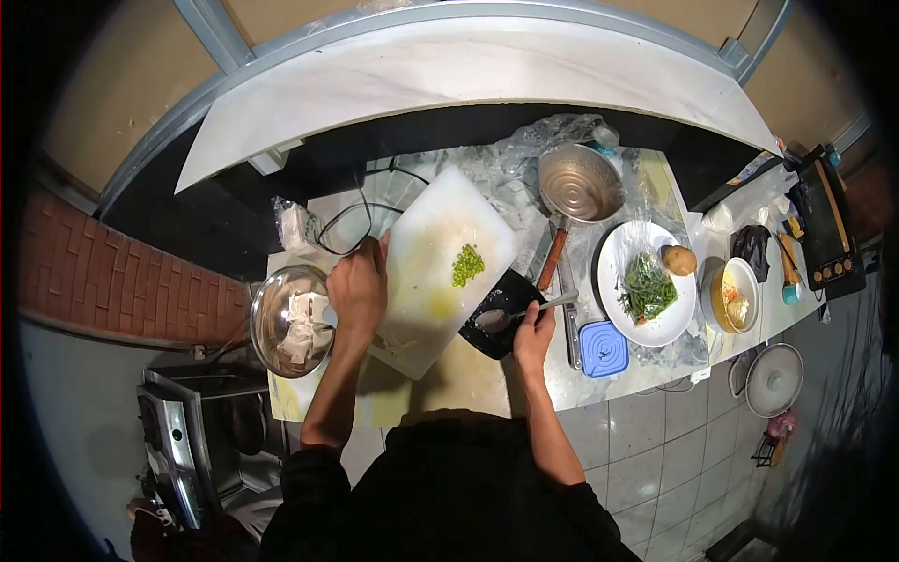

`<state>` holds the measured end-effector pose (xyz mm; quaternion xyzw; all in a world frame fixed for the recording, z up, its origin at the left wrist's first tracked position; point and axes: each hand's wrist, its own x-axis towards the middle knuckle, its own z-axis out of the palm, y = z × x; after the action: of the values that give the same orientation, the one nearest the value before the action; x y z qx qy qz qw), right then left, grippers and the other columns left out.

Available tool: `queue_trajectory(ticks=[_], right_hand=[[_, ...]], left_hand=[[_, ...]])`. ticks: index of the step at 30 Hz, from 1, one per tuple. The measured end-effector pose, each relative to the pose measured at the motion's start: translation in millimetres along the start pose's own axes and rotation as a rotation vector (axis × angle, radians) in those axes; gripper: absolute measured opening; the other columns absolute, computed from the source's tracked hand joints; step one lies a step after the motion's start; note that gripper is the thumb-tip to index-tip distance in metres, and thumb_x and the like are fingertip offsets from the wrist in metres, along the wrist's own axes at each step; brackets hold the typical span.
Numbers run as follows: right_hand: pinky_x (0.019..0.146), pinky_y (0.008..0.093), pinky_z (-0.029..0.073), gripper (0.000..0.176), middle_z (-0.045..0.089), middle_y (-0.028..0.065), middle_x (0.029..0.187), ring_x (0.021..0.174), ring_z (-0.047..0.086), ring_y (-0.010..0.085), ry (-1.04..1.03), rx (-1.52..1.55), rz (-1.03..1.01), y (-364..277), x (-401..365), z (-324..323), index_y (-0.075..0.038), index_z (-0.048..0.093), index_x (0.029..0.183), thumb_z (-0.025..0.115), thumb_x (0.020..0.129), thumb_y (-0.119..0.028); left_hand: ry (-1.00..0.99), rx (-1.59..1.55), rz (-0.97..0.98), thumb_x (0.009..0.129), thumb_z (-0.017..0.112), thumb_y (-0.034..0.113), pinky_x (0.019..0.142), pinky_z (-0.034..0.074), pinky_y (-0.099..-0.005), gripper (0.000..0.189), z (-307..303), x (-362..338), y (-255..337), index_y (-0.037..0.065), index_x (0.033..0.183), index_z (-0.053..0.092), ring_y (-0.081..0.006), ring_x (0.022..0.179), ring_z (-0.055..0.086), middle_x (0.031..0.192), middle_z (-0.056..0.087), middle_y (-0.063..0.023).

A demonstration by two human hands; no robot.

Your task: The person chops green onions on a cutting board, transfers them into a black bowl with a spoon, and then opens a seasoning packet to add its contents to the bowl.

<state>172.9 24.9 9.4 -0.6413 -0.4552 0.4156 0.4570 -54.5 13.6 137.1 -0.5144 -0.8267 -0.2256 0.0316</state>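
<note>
Cutting board [440,239] lying angled at counter centre, carrying chopped greens [467,264]. Left hand [358,288] grasping board's left edge. Right hand [534,335] clenching around spoon [510,316], spoon bowl resting over black tray [517,286] at board's right corner. Steel bowl [265,328] sitting just beside left hand.

Matt white plastic cutting board [440,253], shiny metal bowl [272,318], glossy white plate [613,258].

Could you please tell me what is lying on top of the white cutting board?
A small heap of chopped green bits lies near the middle of the cutting board. The left hand rests on its left edge, hiding whatever is beneath it.
</note>
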Motion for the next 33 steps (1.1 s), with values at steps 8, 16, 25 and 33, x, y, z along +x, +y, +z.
queue_trajectory(ticks=[8,16,25,33], right_hand=[[0.08,0.0423,0.039,0.029,0.053,0.0232,0.089,0.085,0.052,0.0371,0.107,-0.042,0.028,19,1,6,0.011,0.047,0.102,0.043,0.094,-0.016],[0.073,0.0415,0.041,0.021,0.051,0.02,0.082,0.076,0.051,0.0335,0.101,-0.266,-0.179,15,6,-9,0.01,0.054,0.094,0.048,0.09,-0.01],[0.054,0.0242,0.036,0.017,0.051,0.0016,0.066,0.059,0.043,0.0078,0.12,0.123,-0.105,-7,-14,-32,0.007,0.062,0.094,0.053,0.089,-0.007],[0.045,0.0242,0.044,0.026,0.053,0.0048,0.064,0.053,0.049,0.0091,-0.086,0.245,-0.163,-35,-9,-86,0.004,0.058,0.088,0.048,0.096,-0.018]], left_hand=[[0.011,0.034,0.037,0.093,0.047,0.033,0.056,0.043,-0.0503,0.034,4,3,-1,0.004,0.078,0.054,-0.0438,0.065,0.057,0.067,0.059,-0.0225],[-0.007,-0.002,0.048,0.093,0.047,0.036,0.055,0.043,-0.0502,0.037,4,5,-2,0.003,0.078,0.055,-0.0441,0.065,0.057,0.065,0.058,-0.0227],[-0.013,0.015,0.065,0.094,0.046,0.034,0.055,0.043,-0.05,0.036,2,8,-2,0.003,0.079,0.056,-0.0438,0.064,0.057,0.064,0.058,-0.0228],[0.003,-0.001,0.058,0.093,0.047,0.033,0.056,0.043,-0.0493,0.035,3,8,-4,0.002,0.079,0.056,-0.0435,0.064,0.057,0.065,0.058,-0.023]])
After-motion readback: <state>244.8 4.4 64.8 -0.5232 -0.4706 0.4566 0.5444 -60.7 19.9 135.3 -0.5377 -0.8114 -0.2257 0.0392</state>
